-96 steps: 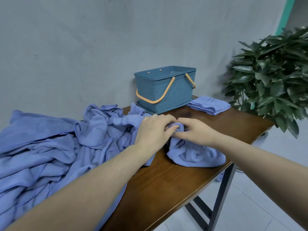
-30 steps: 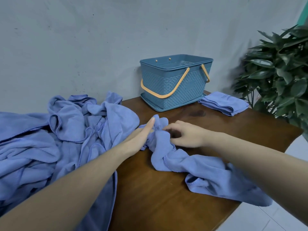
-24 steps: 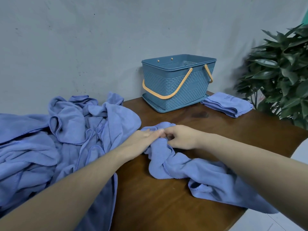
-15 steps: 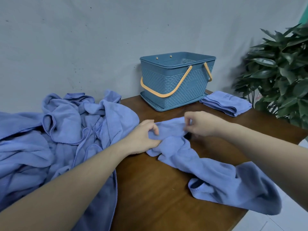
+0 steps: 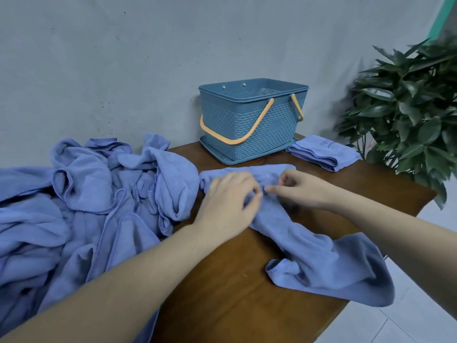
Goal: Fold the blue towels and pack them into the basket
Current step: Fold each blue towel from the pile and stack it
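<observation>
Hands, left [image 5: 228, 203] and right [image 5: 298, 188], pinch crumpled towel [image 5: 321, 253].

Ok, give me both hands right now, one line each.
Left hand: fingers curled, pinching the blue towel spread on the table.
Right hand: fingers curled, pinching the same towel beside the left.

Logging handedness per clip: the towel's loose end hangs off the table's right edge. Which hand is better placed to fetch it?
Probably the right hand. The loose end droops just under the right forearm, while the left hand would have to cross over. Both hands pinch the towel now.
</observation>
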`<state>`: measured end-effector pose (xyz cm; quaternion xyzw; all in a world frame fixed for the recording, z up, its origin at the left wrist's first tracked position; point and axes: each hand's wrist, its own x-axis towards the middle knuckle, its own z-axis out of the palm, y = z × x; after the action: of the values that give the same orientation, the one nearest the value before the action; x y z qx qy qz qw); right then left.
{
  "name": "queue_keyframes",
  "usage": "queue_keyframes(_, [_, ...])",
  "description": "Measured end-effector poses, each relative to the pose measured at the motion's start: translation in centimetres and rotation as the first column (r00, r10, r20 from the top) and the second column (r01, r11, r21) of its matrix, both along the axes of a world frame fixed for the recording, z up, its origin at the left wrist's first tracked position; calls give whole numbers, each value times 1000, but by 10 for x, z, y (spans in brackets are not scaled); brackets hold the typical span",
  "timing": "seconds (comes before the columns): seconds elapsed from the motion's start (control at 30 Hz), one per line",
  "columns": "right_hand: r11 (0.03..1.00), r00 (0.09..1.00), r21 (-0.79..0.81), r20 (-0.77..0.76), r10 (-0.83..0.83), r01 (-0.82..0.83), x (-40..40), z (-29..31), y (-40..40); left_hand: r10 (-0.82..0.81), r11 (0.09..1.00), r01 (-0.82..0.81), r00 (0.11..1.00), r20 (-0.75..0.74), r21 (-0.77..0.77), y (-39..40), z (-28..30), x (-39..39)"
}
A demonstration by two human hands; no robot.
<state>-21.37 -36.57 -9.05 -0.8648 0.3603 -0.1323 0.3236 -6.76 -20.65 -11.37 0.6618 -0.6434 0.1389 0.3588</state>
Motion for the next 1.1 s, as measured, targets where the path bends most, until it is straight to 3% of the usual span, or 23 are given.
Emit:
queue_keyframes(0.07, [997,997,48,-37,63,-61,-14,7,19,-56,996,58,998,-39,62,15,-6,-23])
queue_keyframes(0.17, [990,987,42,-86,136,-133,-39,17,47,-19,978,64,975,-219,199,33,-17,-49])
queue_keyframes(0.23, [990,978,-11,-154,138,-141,-55,21,63,-19,965,90,961,-276,246,43,-22,-58])
queue_keyframes(0.33, [979,952,-105,-271,143,-177,-77,19,81,-84,949,151,967,-241,275,60,-23,-67])
queue_keyframes(0.4, [962,933,-179,-332,139,-207,-84,15,85,-90,936,193,941,-326,296,70,-21,-73])
queue_keyframes(0.5, [966,971,-202,-210,116,-159,-83,13,86,-64,932,226,871,-488,283,79,-19,-80])
queue_keyframes(0.6, [985,995,-143,-14,96,-97,-76,16,93,-167,966,229,908,-384,120,87,-24,-84])
queue_keyframes(0.7, [984,986,-129,90,137,-125,-67,19,112,-140,987,154,964,-228,46,98,-25,-83])
queue_keyframes(0.77, [978,976,-122,114,184,-170,-60,18,125,-128,989,136,983,-135,56,103,-25,-76])
queue_keyframes(0.9, [965,964,-12,44,262,-262,-54,7,143,-170,969,188,978,-117,163,118,-28,-56])
queue_keyframes(0.97, [952,945,3,120,305,-307,-60,0,145,-180,958,207,973,-146,200,126,-30,-46])
queue_keyframes(1.03, [944,917,-36,227,327,-327,-75,-7,146,-148,967,182,971,-188,180,130,-31,-38])
queue_keyframes(1.1, [925,900,-139,218,378,-355,-95,-12,147,-143,974,176,966,-216,145,129,-33,-34])
